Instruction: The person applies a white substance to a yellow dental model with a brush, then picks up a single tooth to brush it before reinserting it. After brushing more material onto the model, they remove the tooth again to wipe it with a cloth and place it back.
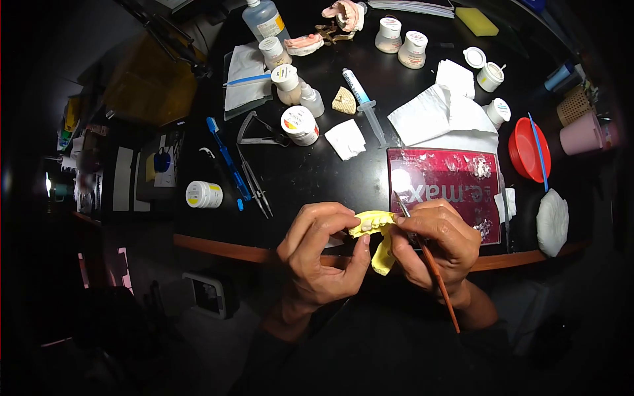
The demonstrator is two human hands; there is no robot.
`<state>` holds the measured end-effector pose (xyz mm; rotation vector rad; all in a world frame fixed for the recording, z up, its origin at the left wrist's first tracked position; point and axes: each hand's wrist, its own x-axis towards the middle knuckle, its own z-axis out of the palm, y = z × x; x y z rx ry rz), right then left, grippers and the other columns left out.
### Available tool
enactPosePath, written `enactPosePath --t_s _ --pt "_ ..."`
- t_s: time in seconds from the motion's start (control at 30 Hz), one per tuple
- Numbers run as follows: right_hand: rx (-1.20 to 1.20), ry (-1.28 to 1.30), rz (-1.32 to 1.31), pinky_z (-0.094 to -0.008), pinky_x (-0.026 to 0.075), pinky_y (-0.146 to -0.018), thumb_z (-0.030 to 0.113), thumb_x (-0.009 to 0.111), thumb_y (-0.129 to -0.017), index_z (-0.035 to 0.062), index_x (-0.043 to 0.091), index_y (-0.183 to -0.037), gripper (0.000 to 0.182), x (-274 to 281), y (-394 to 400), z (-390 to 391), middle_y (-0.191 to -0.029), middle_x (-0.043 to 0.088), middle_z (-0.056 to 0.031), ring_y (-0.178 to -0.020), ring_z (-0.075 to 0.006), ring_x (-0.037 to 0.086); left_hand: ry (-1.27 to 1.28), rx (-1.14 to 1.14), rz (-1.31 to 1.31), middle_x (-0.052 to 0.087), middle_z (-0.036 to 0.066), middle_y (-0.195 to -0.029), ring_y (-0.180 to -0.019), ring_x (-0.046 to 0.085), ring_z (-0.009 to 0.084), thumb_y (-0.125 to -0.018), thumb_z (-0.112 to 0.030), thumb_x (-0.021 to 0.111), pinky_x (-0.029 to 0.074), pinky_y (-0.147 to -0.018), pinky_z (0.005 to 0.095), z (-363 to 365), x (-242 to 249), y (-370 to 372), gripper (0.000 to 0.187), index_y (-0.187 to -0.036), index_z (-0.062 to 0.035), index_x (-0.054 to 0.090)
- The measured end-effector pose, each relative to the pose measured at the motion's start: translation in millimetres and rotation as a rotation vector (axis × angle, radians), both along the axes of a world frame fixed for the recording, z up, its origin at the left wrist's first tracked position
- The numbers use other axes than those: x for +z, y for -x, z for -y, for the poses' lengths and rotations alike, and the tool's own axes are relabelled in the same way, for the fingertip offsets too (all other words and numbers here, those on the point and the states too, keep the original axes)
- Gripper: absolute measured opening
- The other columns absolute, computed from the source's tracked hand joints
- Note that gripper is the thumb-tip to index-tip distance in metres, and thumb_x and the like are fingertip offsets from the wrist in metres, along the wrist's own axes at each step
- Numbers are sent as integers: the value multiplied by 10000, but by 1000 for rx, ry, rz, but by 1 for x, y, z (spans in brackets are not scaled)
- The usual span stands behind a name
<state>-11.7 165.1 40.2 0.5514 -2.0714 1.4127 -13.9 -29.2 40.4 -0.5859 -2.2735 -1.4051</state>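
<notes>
A yellow dental model (380,232) of a row of teeth is up near the table's front edge. My left hand (323,247) pinches its left end between thumb and fingers. My right hand (439,241) is closed around a fine paintbrush (434,267) with a reddish-brown handle. The brush's metal ferrule and pointed tip angle up past the model's right end. Fingers of that same hand also touch the model there. Behind the right hand lies a dark red glass slab (446,173) smeared with white paste.
Powder jars (300,125), a syringe (364,105), white tissues (429,122) and a pink-gummed model (343,14) stand farther back. Tweezers (253,181) and a blue toothbrush (228,162) lie left. On the right are a red bowl (522,148) and a white pad (553,224).
</notes>
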Motion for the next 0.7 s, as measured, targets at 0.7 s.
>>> enactPosePath --t_s 0.7 --pt "25 -159 -101 -325 574 -654 -5 910 -688 6 772 -992 334 -1 -6 -7 -894 741 -106 -757 -244 709 178 -23 -189 709 80 -891 -680 711 204 -678 10 846 577 -602 303 4 6 11 212 -860 -27 744"
